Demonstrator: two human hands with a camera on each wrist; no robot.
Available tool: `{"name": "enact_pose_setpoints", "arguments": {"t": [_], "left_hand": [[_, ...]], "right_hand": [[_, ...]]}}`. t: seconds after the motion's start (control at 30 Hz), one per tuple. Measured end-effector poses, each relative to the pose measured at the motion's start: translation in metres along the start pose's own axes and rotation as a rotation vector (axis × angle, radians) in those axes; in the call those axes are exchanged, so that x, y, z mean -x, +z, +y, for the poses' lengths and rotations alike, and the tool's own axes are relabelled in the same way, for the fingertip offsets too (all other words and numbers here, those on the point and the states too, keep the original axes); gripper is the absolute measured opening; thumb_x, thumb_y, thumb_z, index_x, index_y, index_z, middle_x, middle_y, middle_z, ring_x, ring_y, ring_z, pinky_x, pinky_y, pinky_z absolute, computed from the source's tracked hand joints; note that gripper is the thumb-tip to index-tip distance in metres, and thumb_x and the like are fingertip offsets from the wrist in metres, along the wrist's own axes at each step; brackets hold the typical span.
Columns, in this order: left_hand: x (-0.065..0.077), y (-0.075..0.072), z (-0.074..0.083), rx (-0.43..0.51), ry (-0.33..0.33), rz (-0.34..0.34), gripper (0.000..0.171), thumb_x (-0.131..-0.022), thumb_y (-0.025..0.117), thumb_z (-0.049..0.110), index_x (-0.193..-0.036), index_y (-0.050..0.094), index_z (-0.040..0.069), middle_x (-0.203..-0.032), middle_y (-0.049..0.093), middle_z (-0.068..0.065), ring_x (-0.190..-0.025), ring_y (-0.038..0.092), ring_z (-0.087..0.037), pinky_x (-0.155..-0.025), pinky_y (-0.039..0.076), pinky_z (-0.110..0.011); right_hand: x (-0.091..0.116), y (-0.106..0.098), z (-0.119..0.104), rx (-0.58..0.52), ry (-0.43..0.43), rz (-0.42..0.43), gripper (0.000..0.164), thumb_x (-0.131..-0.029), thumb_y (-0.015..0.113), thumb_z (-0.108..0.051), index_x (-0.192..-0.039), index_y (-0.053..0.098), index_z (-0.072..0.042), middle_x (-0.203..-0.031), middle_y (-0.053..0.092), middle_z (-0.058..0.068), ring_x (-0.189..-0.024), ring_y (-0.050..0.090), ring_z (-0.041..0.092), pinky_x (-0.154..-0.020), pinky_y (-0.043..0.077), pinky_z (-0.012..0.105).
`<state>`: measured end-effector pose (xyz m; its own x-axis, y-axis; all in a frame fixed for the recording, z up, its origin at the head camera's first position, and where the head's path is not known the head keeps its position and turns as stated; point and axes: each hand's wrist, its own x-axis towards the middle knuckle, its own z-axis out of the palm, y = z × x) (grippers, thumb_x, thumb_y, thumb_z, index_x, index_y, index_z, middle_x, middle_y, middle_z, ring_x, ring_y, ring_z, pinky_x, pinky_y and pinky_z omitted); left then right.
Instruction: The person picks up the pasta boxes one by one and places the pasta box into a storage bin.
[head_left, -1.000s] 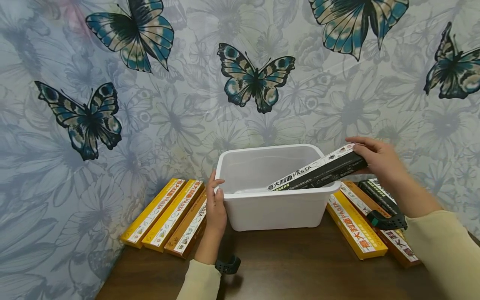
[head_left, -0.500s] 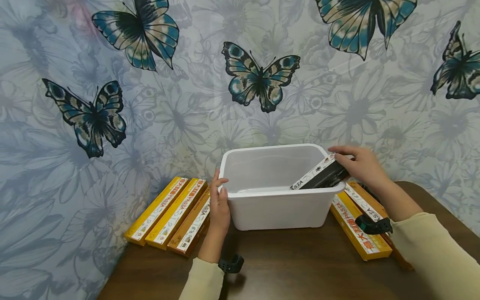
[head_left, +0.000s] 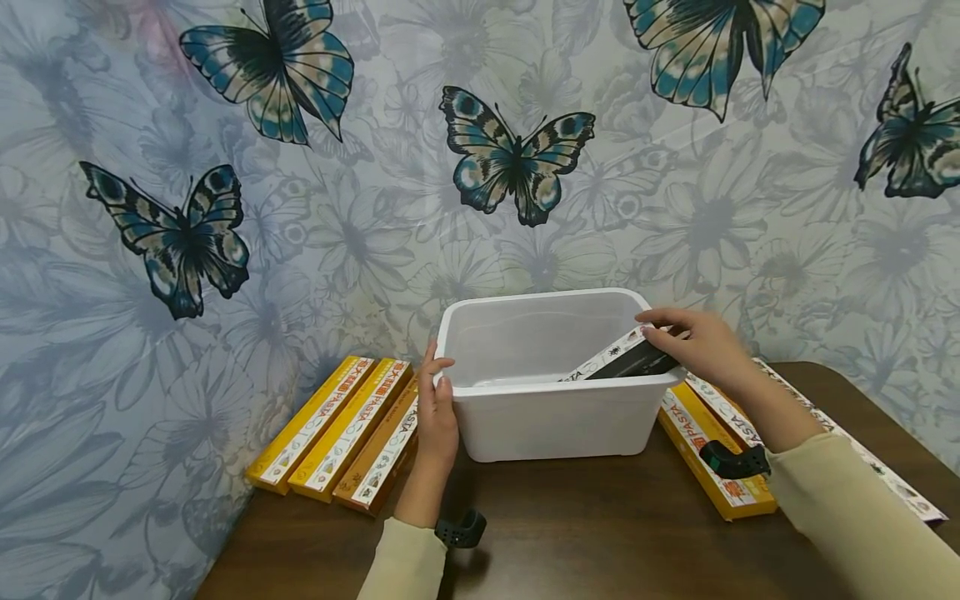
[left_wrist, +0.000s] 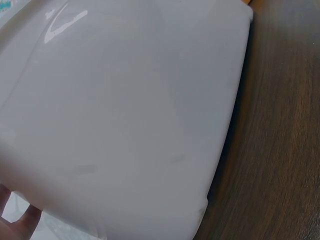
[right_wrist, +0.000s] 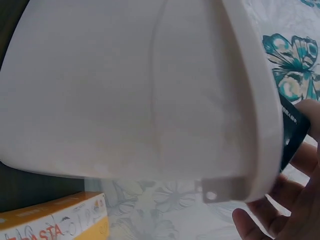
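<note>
A white plastic bin (head_left: 551, 423) stands on the dark wooden table. My left hand (head_left: 437, 417) grips its left end, fingertips over the rim; the left wrist view shows fingers (left_wrist: 30, 220) at the bin's edge. At the opposite end, my right hand (head_left: 705, 343) pinches the upper end of a black-and-white pasta box (head_left: 626, 357). The box slants down into the bin, its lower part hidden behind the front wall. In the right wrist view, the black end of the pasta box (right_wrist: 292, 125) shows past the rim, beside the fingers.
Left of the bin lie two yellow pasta boxes (head_left: 311, 425) and a brown one (head_left: 381, 450). To its right lie a yellow box (head_left: 712, 467), another partly under the right forearm, and a long white-sided box (head_left: 877, 471). A butterfly-patterned backdrop (head_left: 360, 275) rises behind.
My right hand has moved left and down, lowering the pasta box further into the bin. A long white-sided box now shows right of the forearm. My left hand stays on the bin.
</note>
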<state>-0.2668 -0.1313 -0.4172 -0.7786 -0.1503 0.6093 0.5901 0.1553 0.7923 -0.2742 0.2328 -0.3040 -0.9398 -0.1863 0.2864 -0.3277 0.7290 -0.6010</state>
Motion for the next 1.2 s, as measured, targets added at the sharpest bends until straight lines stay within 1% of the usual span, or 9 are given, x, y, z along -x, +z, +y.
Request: {"name": "enact_pose_setpoints", "arguments": {"t": [0.1,0.3,0.4,0.67,0.9,0.97,1.07,1.13,1.2], "left_hand": [[0.000,0.000,0.000,-0.001,-0.001,0.001,0.032,-0.102,0.035,0.023,-0.126,0.049,0.007,-0.168,0.020,-0.002,-0.156,0.015,-0.032,-0.122,0.012,-0.063],[0.001,-0.001,0.000,-0.007,0.004,0.003,0.029,-0.103,0.035,0.022,-0.125,0.050,0.010,-0.167,0.022,-0.004,-0.156,0.016,-0.032,-0.122,0.013,-0.063],[0.000,-0.001,0.000,-0.007,-0.005,-0.002,0.029,-0.104,0.034,0.023,-0.125,0.050,0.011,-0.167,0.021,-0.001,-0.156,0.016,-0.030,-0.122,0.013,-0.062],[0.001,-0.001,0.001,0.000,-0.016,-0.004,0.030,-0.103,0.034,0.023,-0.125,0.050,0.010,-0.167,0.021,-0.001,-0.156,0.016,-0.031,-0.122,0.013,-0.063],[0.001,-0.002,0.001,-0.001,-0.010,-0.002,0.031,-0.104,0.034,0.025,-0.126,0.049,0.010,-0.167,0.021,0.000,-0.156,0.017,-0.029,-0.123,0.014,-0.061],[0.001,-0.002,0.001,-0.005,-0.007,0.003,0.031,-0.104,0.034,0.024,-0.126,0.050,0.010,-0.167,0.022,-0.001,-0.156,0.017,-0.030,-0.122,0.014,-0.061],[0.001,-0.002,0.001,-0.002,-0.005,0.005,0.031,-0.103,0.035,0.025,-0.126,0.050,0.010,-0.167,0.021,-0.002,-0.156,0.016,-0.031,-0.122,0.014,-0.062],[0.001,-0.002,0.001,0.001,-0.007,0.004,0.030,-0.103,0.035,0.025,-0.125,0.050,0.010,-0.167,0.021,-0.003,-0.156,0.016,-0.031,-0.122,0.013,-0.062],[0.001,-0.001,0.001,0.009,-0.006,-0.002,0.030,-0.103,0.035,0.024,-0.125,0.050,0.009,-0.168,0.020,-0.006,-0.156,0.015,-0.031,-0.122,0.013,-0.063]], "right_hand": [[-0.001,0.006,0.000,0.021,-0.042,0.012,0.036,-0.100,0.058,-0.036,-0.128,0.067,-0.015,-0.120,0.070,0.015,-0.099,0.062,0.028,-0.074,0.049,0.034],[-0.004,0.015,0.004,0.060,-0.140,0.026,0.027,-0.098,0.062,-0.027,-0.119,0.073,-0.013,-0.121,0.072,0.018,-0.110,0.062,0.038,-0.088,0.048,0.055],[-0.003,0.017,0.005,0.077,-0.168,0.034,0.024,-0.097,0.063,-0.022,-0.117,0.074,-0.012,-0.118,0.073,0.016,-0.108,0.063,0.036,-0.088,0.047,0.056],[0.012,0.015,0.009,-0.017,-0.076,0.036,0.033,-0.103,0.054,-0.030,-0.130,0.065,-0.014,-0.140,0.059,0.019,-0.130,0.050,0.044,-0.100,0.040,0.070],[0.032,0.004,0.017,-0.049,-0.030,0.122,0.042,-0.103,0.052,-0.031,-0.142,0.054,-0.014,-0.146,0.051,0.022,-0.125,0.051,0.047,-0.095,0.042,0.071],[0.039,0.000,0.022,-0.053,-0.020,0.141,0.045,-0.103,0.052,-0.031,-0.146,0.050,-0.016,-0.146,0.051,0.022,-0.123,0.052,0.045,-0.091,0.044,0.068],[0.048,-0.004,0.032,-0.047,-0.024,0.188,0.048,-0.103,0.053,-0.030,-0.149,0.046,-0.018,-0.144,0.052,0.021,-0.119,0.055,0.019,-0.092,0.051,0.041],[0.054,-0.008,0.039,-0.042,-0.024,0.222,0.050,-0.103,0.054,-0.029,-0.151,0.043,-0.019,-0.143,0.052,0.021,-0.112,0.050,-0.002,-0.087,0.046,0.021],[0.062,-0.011,0.047,-0.036,-0.005,0.248,0.052,-0.102,0.055,-0.029,-0.152,0.041,-0.022,-0.143,0.051,0.017,-0.104,0.042,-0.017,-0.078,0.039,0.010]]}}
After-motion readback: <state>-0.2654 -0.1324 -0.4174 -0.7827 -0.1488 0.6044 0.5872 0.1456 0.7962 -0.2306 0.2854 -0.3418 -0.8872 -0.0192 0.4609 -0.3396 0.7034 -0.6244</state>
